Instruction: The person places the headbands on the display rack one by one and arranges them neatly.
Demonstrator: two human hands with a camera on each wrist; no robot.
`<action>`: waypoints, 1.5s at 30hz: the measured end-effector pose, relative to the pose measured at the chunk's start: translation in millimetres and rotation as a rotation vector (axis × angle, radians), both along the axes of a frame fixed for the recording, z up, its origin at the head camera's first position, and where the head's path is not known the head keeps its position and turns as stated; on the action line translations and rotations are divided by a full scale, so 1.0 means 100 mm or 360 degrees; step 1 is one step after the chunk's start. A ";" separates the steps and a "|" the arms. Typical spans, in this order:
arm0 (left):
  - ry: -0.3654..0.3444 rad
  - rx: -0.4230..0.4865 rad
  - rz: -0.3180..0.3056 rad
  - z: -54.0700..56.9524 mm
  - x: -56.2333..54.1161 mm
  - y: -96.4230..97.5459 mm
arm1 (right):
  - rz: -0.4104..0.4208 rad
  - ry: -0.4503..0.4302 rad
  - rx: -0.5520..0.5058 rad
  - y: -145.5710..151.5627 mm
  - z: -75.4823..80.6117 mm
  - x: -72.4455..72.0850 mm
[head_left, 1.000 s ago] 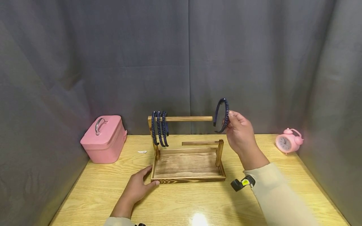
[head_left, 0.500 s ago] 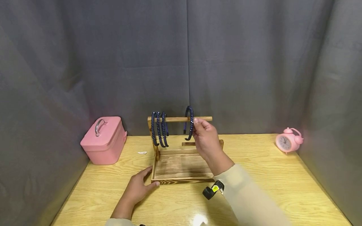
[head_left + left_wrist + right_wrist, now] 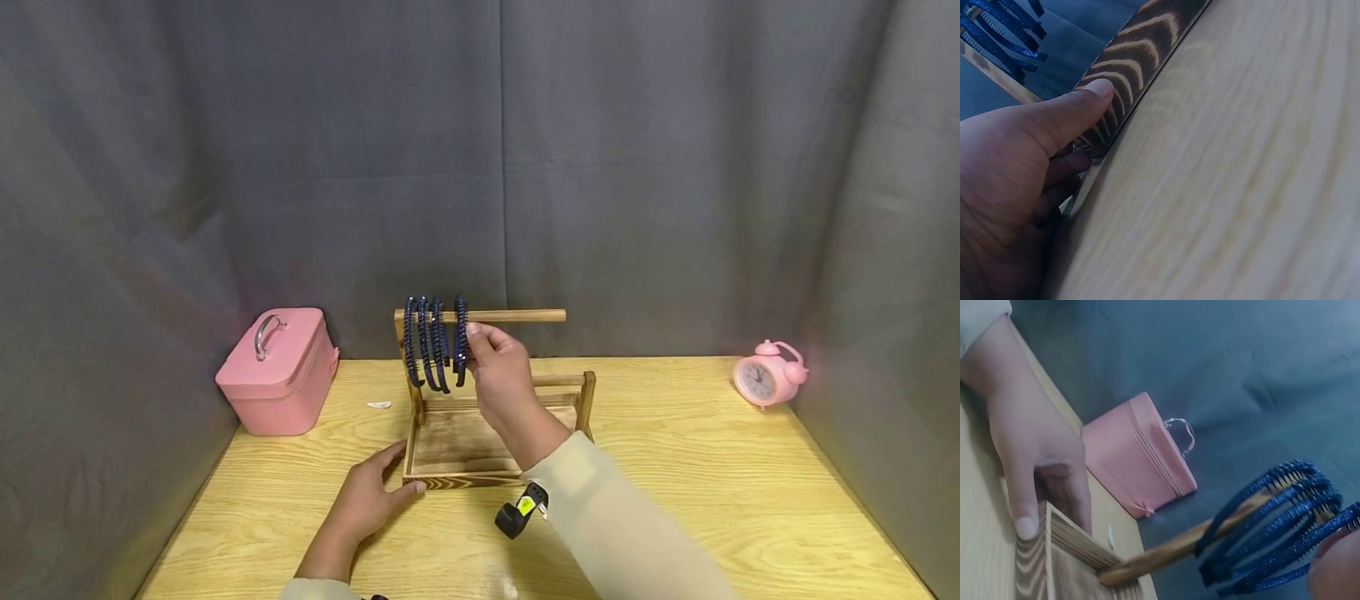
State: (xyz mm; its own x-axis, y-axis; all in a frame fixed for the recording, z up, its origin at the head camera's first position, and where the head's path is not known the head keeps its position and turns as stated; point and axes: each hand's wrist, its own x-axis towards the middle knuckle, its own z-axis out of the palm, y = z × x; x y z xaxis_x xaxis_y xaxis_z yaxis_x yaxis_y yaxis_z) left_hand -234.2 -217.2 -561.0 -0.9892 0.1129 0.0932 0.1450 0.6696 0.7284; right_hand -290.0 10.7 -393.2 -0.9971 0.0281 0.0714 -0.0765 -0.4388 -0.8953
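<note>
My right hand (image 3: 501, 377) pinches a dark blue toothed headband (image 3: 461, 337) between thumb and fingers. This headband encircles the upper bar (image 3: 525, 316) of a wooden stand, a small gap right of three similar headbands (image 3: 423, 337) hanging by the bar's left post. In the right wrist view the held headband (image 3: 1313, 542) looks glittery, with comb teeth along its inner side. My left hand (image 3: 366, 497) grips the front left corner of the stand's tray (image 3: 487, 481). Its thumb (image 3: 1100, 87) lies on the striped front face, the other fingers around the side.
A pink case (image 3: 276, 375) with a metal handle stands at the back left. Near the stand lies a small white hair clip (image 3: 379, 405). A pink alarm clock (image 3: 770, 375) is at the right. A shorter lower bar (image 3: 558, 380) extends from the stand's right post.
My right hand has carried the headband left, from beyond the bar's free end onto the bar and along it toward the other headbands. My left hand has stayed at the tray corner.
</note>
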 end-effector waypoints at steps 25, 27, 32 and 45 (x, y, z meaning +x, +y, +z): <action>-0.0012 -0.0012 -0.0036 -0.03 -0.04 0.06 | -0.0227 -0.0165 0.0087 -0.06 -0.01 -0.07; -0.0026 -0.0009 -0.0037 -0.03 -0.03 0.06 | -0.0223 -0.0173 0.0078 -0.06 -0.02 -0.07; -0.0028 -0.0015 -0.0005 -0.01 0.03 -0.06 | -0.0139 -0.0178 0.0073 -0.14 -0.06 -0.07; 0.0000 -0.0020 0.0015 -0.01 0.05 -0.07 | 0.0116 -0.0017 0.0306 0.39 -0.30 0.29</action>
